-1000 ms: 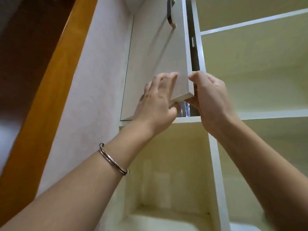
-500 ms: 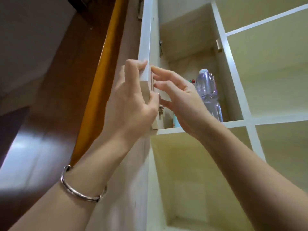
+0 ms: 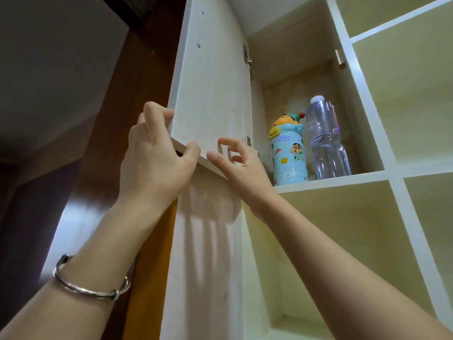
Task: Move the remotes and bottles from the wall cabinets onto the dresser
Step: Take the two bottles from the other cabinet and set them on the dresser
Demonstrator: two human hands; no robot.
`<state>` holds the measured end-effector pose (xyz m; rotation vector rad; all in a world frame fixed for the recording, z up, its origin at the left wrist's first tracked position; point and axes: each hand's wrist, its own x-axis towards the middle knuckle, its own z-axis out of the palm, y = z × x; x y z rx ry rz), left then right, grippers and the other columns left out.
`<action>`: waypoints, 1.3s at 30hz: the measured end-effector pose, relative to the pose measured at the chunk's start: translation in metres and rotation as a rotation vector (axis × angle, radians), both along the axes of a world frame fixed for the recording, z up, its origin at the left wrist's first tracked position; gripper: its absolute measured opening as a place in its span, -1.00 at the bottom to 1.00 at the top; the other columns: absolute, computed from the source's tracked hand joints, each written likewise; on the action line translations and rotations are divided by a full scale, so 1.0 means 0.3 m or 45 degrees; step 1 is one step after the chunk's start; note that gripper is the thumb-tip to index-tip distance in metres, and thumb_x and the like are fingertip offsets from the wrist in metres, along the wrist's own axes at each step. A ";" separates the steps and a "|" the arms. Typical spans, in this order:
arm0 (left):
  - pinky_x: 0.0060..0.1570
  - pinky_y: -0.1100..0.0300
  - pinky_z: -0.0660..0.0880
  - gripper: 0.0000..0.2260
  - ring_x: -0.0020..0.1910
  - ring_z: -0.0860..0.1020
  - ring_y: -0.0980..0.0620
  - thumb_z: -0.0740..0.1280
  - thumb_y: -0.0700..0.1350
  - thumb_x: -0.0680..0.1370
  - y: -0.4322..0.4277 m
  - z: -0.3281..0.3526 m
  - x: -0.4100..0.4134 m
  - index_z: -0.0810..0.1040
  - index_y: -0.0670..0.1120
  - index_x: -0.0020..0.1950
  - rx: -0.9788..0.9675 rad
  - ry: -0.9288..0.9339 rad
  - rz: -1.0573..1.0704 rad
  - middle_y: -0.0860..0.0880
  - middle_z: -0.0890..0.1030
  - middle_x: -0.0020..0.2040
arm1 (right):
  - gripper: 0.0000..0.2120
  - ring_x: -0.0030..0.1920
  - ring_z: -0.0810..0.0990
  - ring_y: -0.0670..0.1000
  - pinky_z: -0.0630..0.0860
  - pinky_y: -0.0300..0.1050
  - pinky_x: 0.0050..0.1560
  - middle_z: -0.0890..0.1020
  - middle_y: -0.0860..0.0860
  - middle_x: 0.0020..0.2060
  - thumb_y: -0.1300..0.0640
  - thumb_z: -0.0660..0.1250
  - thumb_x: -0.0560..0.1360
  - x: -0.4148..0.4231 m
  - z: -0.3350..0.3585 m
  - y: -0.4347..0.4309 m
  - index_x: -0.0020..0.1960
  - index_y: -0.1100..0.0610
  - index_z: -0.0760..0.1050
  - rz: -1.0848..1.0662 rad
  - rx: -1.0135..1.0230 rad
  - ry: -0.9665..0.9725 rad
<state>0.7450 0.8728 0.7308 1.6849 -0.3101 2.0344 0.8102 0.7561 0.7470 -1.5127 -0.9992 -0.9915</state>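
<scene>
The scene is unevenly lit; the cabinet interior (image 3: 306, 77) and open shelves toward three o'clock are bright and evenly washed in a warm, yellowish light, while the wall and ceiling toward nine and ten o'clock sink into dim brown and purple; soft finger shadows fall on the pale side panel (image 3: 206, 217) below the left hand (image 3: 157, 163), so the light comes from above and in front; a pale sheen streaks the dark wood (image 3: 66, 229) at eight o'clock; the clear bottle (image 3: 326, 141) catches small highlights; focus is fairly sharp centrally; the forearms soften toward the lower edge; shelf lines splay with wide-angle distortion.
</scene>
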 end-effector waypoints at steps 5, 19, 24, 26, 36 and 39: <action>0.03 0.06 0.41 -0.58 0.28 0.38 -0.12 0.35 -0.12 0.47 -0.017 -0.001 -0.002 0.28 -0.15 0.25 -0.007 -0.012 -0.009 -0.11 0.41 0.28 | -0.64 0.19 0.40 -0.11 0.33 -0.25 0.17 0.36 -0.11 0.09 -0.02 0.33 0.47 -0.004 -0.004 -0.011 0.26 -0.05 0.44 -0.009 -0.011 0.015; 0.13 0.03 0.41 -0.78 0.02 0.53 -0.14 0.20 -0.07 0.42 -0.242 -0.035 0.056 0.56 -0.09 -0.05 0.308 -0.032 0.085 -0.07 0.63 -0.09 | -0.88 -0.28 0.53 -0.23 0.39 -0.51 -0.33 0.59 -0.18 -0.32 0.13 0.33 0.45 0.003 -0.047 -0.282 -0.06 0.07 0.63 -0.448 -0.191 0.034; -0.03 0.17 0.49 -0.90 -0.01 0.59 -0.01 0.25 -0.08 0.45 -0.342 0.038 0.195 0.55 -0.02 -0.11 0.204 0.495 -0.396 0.03 0.62 -0.07 | -0.87 -0.29 0.50 -0.11 0.40 -0.30 -0.31 0.56 -0.11 -0.33 0.19 0.30 0.43 -0.030 0.016 -0.463 -0.08 0.03 0.58 -0.693 0.032 -0.078; -0.08 0.23 0.39 -0.86 -0.03 0.53 0.02 0.27 -0.11 0.47 -0.368 0.090 0.257 0.53 -0.05 0.00 0.218 0.596 -0.463 -0.01 0.61 0.06 | -0.85 -0.29 0.49 -0.07 0.39 -0.27 -0.35 0.52 -0.14 -0.34 0.19 0.29 0.43 -0.028 0.063 -0.516 -0.02 0.04 0.55 -0.768 0.055 -0.093; 0.24 -0.01 0.43 -0.35 0.26 0.44 -0.18 0.36 -0.02 0.41 -0.514 0.292 0.487 0.15 -0.08 0.42 0.019 0.844 -0.888 -0.16 0.38 0.34 | -0.40 0.26 0.43 0.18 0.45 0.02 0.23 0.33 0.15 0.28 0.14 0.29 0.42 0.102 0.267 -0.537 0.41 0.15 0.17 -1.091 -0.002 0.131; 0.16 -0.05 0.50 -0.21 0.16 0.50 -0.21 0.42 0.02 0.28 -0.530 0.312 0.533 0.08 -0.01 0.40 -0.109 0.893 -1.080 -0.16 0.43 0.26 | -0.34 0.27 0.41 0.17 0.42 -0.04 0.16 0.32 0.15 0.31 0.14 0.30 0.43 0.145 0.296 -0.547 0.43 0.16 0.07 -1.079 0.038 0.287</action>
